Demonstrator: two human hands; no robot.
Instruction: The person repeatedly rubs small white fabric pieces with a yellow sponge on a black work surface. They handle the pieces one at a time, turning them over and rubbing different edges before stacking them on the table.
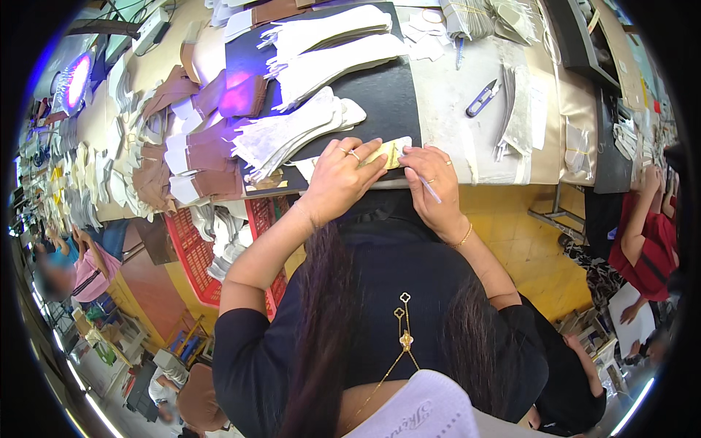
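Observation:
Both hands work at the near edge of the table over a narrow white fabric piece [304,169] with a yellow patch [392,153] on it. My left hand [343,179] presses this piece with bent fingers, and its thumb side is hidden. A thin pale pen-like stick [430,190] is gripped in my right hand [438,191], whose fingertips meet the piece's right end. Just beyond my left hand lies a fanned stack of white fabric pieces [296,128] with loose threads at the left ends. Two more white stacks [339,69] lie farther back on a dark mat [380,87].
Blue-handled thread snips [482,100] and a grey-white bundle [515,109] lie to the right. Brown and white fabric pieces [212,150] crowd the left. A red basket [197,259] of white pieces stands below the table edge. Other people sit at both sides.

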